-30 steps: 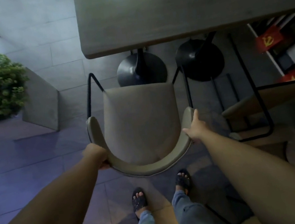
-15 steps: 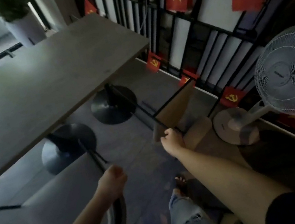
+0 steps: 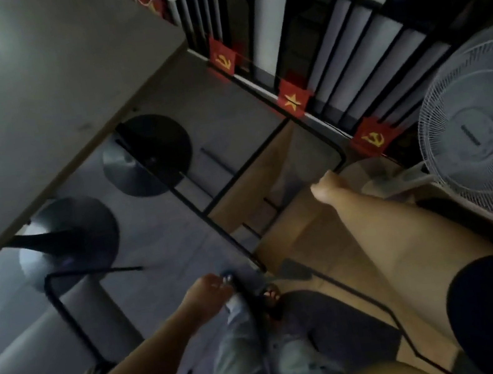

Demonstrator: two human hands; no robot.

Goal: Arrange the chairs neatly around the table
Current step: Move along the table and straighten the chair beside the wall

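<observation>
Showing now: one table (image 3: 24, 94) on two round bases (image 3: 147, 155), two chairs (image 3: 295, 227), one fan (image 3: 487, 137), four small red flags (image 3: 292, 101).

Tan chair (image 3: 273, 178) tipped over beside grey table (image 3: 34, 92) — grey chair (image 3: 45, 341) upright.

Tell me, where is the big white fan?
The white fan stands at the right edge of the head view, beside the black railing with little red flags, just past the right hand.
</observation>
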